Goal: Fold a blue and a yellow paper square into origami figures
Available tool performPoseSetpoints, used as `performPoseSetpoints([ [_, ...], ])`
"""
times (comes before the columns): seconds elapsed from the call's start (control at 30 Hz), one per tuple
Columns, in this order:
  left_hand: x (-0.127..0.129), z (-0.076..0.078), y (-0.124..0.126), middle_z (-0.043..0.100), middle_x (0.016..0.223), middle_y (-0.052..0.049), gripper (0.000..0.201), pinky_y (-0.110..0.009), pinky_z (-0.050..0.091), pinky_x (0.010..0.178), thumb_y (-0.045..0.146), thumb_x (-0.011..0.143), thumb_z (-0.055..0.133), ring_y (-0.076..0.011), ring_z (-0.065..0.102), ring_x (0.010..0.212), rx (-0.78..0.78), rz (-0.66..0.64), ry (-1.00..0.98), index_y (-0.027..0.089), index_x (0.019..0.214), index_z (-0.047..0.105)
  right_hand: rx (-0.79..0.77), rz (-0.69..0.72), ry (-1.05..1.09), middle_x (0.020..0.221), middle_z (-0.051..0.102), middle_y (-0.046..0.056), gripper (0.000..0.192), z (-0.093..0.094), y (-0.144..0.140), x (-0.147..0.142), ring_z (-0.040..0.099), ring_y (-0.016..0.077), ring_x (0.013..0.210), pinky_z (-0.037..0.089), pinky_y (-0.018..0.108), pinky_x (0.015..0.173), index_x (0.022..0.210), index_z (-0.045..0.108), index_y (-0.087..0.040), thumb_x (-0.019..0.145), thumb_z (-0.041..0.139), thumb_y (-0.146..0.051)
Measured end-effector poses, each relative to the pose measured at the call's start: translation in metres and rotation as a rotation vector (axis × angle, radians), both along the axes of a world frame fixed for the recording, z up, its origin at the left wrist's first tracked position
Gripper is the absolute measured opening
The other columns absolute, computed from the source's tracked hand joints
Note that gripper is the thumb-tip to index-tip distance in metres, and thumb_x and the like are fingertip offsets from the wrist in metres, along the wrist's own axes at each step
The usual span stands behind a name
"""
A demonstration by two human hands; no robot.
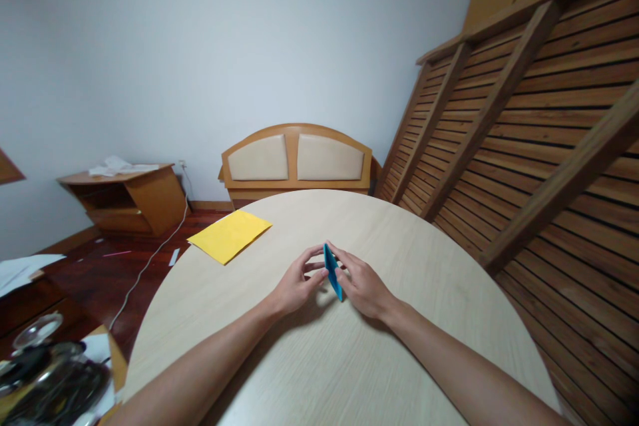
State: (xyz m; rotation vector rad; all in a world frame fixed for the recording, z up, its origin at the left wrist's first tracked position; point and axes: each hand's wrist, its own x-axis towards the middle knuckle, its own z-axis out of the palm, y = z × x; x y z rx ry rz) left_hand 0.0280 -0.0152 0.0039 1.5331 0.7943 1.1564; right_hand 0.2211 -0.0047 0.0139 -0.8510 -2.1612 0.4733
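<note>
A small folded piece of blue paper [333,273] stands on edge between my hands, just above the middle of the round table. My left hand [299,279] has its fingertips and thumb on the paper's left side. From the right, my right hand [362,281] grips it, with the thumb at the near face and the fingers along the far edge. A narrow gap shows between the paper's layers. Parts of its lower side are hidden by my fingers. On the table to the far left lies a flat stack of yellow paper [230,235].
The round pale table [414,346] fills the foreground. A slatted wooden frame [529,120] leans along its right side. Behind it stands a padded headboard [297,156]. At left are a wooden cabinet [154,203], a white cord [150,259] and a glass pot [60,379].
</note>
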Motion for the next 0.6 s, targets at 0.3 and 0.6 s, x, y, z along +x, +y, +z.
performPoseSetpoints([
  [0.3, 0.0018, 0.0003, -0.0015, 0.047, 0.144, -0.015, 0.052, -0.034, 0.059, 0.076, 0.042, 0.087, 0.07, -0.0274, 0.061, 0.113, 0.0, -0.019, 0.013, 0.03, 0.134, 0.053, 0.006, -0.047, -0.039, 0.138, 0.06, 0.013, 0.053, -0.0022, 0.0021, -0.0028, 0.058, 0.0252, 0.124, 0.048, 0.048, 0.105, 0.15, 0.039, -0.023, 0.098, 0.043, -0.021],
  [0.6, 0.0053, -0.0007, -0.0026, 0.054, 0.133, -0.015, 0.052, -0.029, 0.058, 0.073, 0.03, 0.087, 0.067, -0.0269, 0.057, 0.117, 0.084, 0.037, 0.136, 0.023, 0.135, 0.048, 0.038, -0.029, -0.072, 0.139, 0.058, 0.014, 0.058, -0.0067, 0.0051, -0.0025, 0.059, 0.0259, 0.124, 0.048, 0.048, 0.104, 0.152, 0.037, -0.022, 0.095, 0.046, -0.016],
])
